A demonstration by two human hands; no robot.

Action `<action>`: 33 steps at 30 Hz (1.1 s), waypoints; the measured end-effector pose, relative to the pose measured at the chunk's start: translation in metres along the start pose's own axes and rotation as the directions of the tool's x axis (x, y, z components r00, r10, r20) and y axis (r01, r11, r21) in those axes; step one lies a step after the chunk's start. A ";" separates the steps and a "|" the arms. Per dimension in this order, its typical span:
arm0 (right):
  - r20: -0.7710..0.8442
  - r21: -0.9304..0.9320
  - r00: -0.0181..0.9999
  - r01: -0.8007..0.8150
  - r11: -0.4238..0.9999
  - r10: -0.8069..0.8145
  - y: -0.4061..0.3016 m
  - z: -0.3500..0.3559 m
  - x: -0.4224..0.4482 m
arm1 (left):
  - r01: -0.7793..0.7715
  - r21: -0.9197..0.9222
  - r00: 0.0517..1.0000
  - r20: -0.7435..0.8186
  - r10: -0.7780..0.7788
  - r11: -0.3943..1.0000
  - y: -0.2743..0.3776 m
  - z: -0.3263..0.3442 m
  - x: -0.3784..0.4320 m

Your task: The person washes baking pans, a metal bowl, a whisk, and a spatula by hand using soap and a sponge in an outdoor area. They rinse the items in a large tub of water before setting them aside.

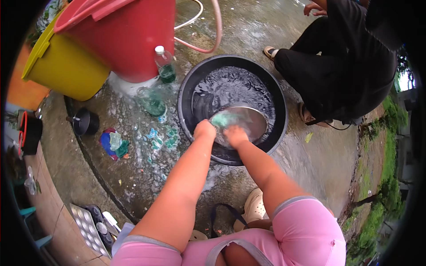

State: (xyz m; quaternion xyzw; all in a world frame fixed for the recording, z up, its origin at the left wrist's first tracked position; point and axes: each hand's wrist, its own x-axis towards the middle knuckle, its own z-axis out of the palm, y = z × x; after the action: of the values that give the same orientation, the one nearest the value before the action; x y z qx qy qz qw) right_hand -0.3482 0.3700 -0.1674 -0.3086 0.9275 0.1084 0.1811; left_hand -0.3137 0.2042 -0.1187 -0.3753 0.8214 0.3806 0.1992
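Note:
A round black basin [233, 60] of water stands on the wet concrete before me. Partly in its water, near the front side, a shiny metal bowl or pan [258, 121] lies tilted. My left hand [204, 130] grips the bowl's left rim. Inside the bowl is my right hand [237, 135], its fingers blurred and partly under water. A blurred pale-green patch [222, 119], perhaps a cloth or foam, shows just beyond the right fingers. Whether those fingers hold anything is unclear.
Left of the basin are two bottles of green liquid, one upright [167, 71], another [153, 103], suds and colored cloths [114, 143]. Red [133, 40] and yellow [70, 63] tubs stand behind; a hose [218, 30] curves nearby. A person in black [332, 69] crouches right. Baking trays [88, 226] lie lower left.

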 end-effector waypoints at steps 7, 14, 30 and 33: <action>-0.002 0.607 0.995 -0.079 0.791 0.100 -0.024 -0.007 0.003 | 0.451 -0.569 0.891 0.335 -0.307 0.687 -0.031 0.081 0.062; 0.081 0.372 0.952 -0.304 0.877 0.296 0.031 0.038 0.006 | 0.287 -0.304 0.957 0.043 -0.288 0.909 0.010 0.102 0.024; 0.378 0.330 0.909 0.046 0.943 -0.176 -0.067 0.016 -0.104 | 0.117 -0.061 0.988 0.104 -0.110 0.991 -0.097 0.028 -0.027; 0.339 0.399 0.904 0.113 0.910 -0.261 -0.097 0.019 -0.118 | 0.113 -0.066 0.994 0.002 -0.113 0.991 -0.110 0.001 -0.054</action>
State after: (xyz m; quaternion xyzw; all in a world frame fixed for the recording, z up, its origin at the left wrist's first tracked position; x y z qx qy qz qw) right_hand -0.1959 0.3629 -0.1461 -0.3307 0.8425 -0.0281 0.4243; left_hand -0.1945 0.1827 -0.1384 -0.4278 0.7861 0.3952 0.2070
